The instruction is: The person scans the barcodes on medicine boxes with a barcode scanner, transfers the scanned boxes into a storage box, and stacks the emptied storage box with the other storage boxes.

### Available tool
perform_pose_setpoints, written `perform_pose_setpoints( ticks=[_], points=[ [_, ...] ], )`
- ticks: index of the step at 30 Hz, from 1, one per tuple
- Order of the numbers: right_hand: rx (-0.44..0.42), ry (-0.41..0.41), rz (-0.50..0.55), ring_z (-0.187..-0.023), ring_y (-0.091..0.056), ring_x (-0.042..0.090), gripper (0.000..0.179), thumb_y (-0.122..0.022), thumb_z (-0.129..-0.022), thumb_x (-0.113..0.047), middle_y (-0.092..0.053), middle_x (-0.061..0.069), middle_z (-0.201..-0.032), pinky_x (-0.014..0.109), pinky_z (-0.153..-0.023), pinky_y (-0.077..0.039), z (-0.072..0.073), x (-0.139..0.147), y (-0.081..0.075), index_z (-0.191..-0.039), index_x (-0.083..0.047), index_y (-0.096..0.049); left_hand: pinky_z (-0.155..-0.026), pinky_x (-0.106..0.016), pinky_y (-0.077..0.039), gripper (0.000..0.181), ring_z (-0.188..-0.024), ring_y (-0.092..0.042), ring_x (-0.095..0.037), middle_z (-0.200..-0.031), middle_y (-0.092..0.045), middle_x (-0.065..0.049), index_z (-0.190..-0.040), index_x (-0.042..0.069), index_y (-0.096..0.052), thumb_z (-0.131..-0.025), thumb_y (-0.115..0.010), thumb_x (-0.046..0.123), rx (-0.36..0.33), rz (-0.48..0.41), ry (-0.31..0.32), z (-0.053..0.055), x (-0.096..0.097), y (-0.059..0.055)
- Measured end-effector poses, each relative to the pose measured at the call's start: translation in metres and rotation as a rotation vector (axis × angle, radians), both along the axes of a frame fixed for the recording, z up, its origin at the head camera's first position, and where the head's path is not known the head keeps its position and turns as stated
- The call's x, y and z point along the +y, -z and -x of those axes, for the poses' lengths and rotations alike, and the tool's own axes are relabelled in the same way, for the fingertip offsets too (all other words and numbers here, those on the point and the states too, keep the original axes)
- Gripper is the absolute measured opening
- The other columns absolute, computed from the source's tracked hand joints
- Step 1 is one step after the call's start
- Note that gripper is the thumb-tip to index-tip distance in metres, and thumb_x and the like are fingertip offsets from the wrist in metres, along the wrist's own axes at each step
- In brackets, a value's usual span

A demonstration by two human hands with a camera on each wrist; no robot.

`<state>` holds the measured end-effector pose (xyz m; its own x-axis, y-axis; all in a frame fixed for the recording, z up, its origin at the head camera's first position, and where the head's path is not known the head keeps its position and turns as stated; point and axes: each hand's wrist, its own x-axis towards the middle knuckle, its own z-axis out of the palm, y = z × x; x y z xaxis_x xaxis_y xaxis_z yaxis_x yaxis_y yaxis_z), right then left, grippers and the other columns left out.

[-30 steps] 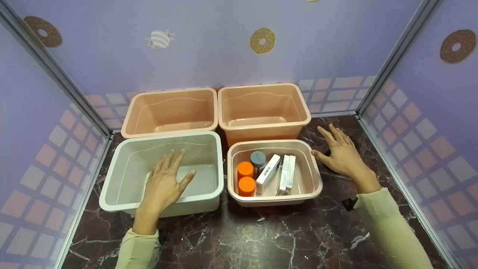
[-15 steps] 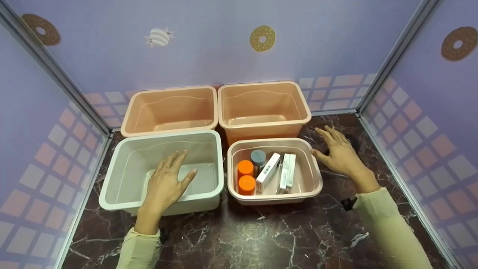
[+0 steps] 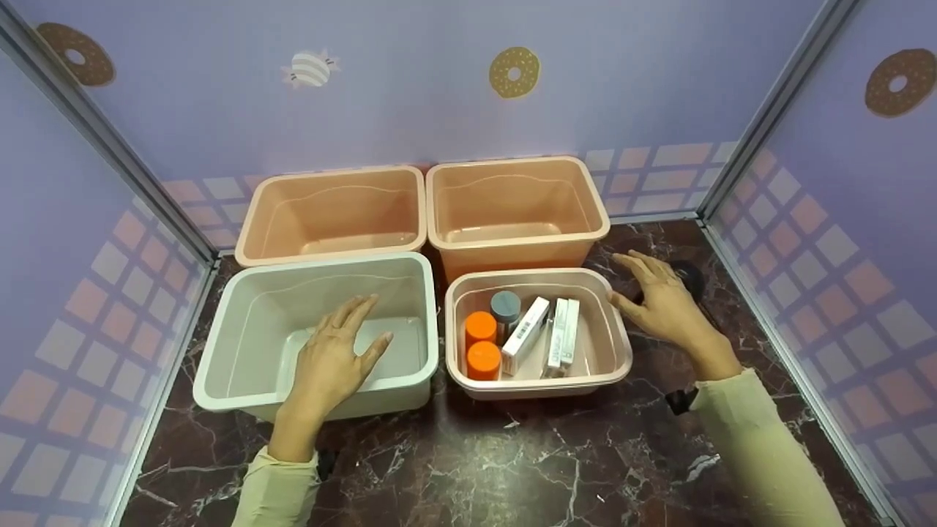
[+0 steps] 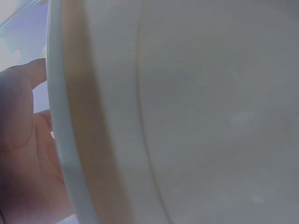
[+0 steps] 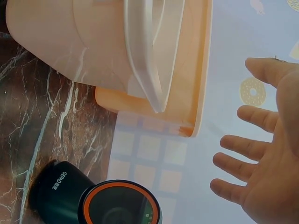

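My left hand [image 3: 328,362], fingers extended, is over the front rim of the grey-green bin [image 3: 212,366]. In the left wrist view this bin's pale wall [image 4: 210,116] fills most of the picture and hides part of the hand. To the right is the cream bin [image 3: 622,362], holding two orange-capped bottles [image 3: 481,329], a grey-capped bottle [image 3: 506,307] and several slim white boxes [image 3: 525,337]. My right hand [image 3: 666,311] is beside its right rim, fingers spread and holding nothing. A black device [image 5: 60,191] with an orange-ringed round screen stands near this hand.
Two peach bins, left [image 3: 256,245] and right [image 3: 512,256], stand side by side against the back wall. All the bins rest on a dark marbled surface [image 3: 512,468]. Patterned purple panels [image 3: 864,241] close in the sides and back.
My left hand has drifted slightly right over the grey-green bin. The right hand has shifted a little left, and more of the black device now shows beyond it. The bins' contents look unchanged.
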<state>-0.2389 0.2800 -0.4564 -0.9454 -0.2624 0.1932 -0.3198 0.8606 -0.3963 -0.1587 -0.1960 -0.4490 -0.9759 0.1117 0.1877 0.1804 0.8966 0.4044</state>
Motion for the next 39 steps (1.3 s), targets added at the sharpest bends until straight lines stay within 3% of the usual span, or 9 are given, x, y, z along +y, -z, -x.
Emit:
perform_pose_setpoints(
  ticks=[10,16,27,32,39],
  points=[
    [0.034,-0.034,0.026,-0.141,-0.039,0.041,0.062,-0.065,-0.096,-0.038,-0.048,0.018,-0.149,0.061,-0.118,-0.028,0.0,-0.005,0.003,-0.148,-0.012,-0.044,-0.094,-0.063,-0.051,0.059,-0.135,-0.049,-0.041,-0.149,-0.051,-0.012,-0.147,0.02,-0.049,-0.096,-0.063,0.045,0.048,-0.039,0.009,-0.006,0.004,0.002],
    [0.051,-0.039,0.06,-0.139,-0.042,0.04,0.06,-0.067,-0.095,-0.033,-0.05,0.017,-0.147,0.059,-0.113,-0.035,-0.002,-0.008,0.004,-0.146,-0.011,-0.046,-0.091,-0.058,-0.054,0.055,-0.131,-0.053,-0.036,-0.144,-0.056,-0.007,-0.144,0.02,-0.053,-0.095,-0.066,0.041,0.091,-0.068,0.029,-0.011,0.007,0.001],
    [0.044,-0.044,0.13,-0.13,-0.052,0.037,0.056,-0.07,-0.093,-0.028,-0.055,0.015,-0.143,0.063,-0.107,-0.037,-0.005,-0.013,0.009,-0.143,-0.012,-0.051,-0.09,-0.053,-0.056,0.045,-0.119,-0.062,-0.032,-0.131,-0.065,-0.005,-0.135,0.021,-0.062,-0.092,-0.071,0.034,0.17,-0.11,0.083,-0.018,0.014,0.005],
    [0.047,-0.05,0.149,-0.116,-0.058,0.033,0.054,-0.071,-0.092,-0.026,-0.058,0.014,-0.138,0.06,-0.101,-0.039,-0.006,-0.016,0.009,-0.141,-0.012,-0.053,-0.092,-0.051,-0.055,0.041,-0.118,-0.063,-0.03,-0.127,-0.067,-0.002,-0.13,0.019,-0.066,-0.092,-0.072,0.031,0.183,-0.137,0.086,-0.021,0.018,0.006],
    [0.085,-0.074,0.186,-0.09,-0.065,0.027,0.048,-0.072,-0.09,-0.021,-0.068,0.015,-0.11,0.04,-0.077,-0.048,-0.003,-0.02,0.013,-0.135,-0.01,-0.059,-0.09,-0.049,-0.056,0.036,-0.114,-0.065,-0.029,-0.12,-0.069,-0.001,-0.125,0.019,-0.069,-0.09,-0.074,0.029,0.217,-0.152,0.106,-0.025,0.023,0.009]
  ],
)
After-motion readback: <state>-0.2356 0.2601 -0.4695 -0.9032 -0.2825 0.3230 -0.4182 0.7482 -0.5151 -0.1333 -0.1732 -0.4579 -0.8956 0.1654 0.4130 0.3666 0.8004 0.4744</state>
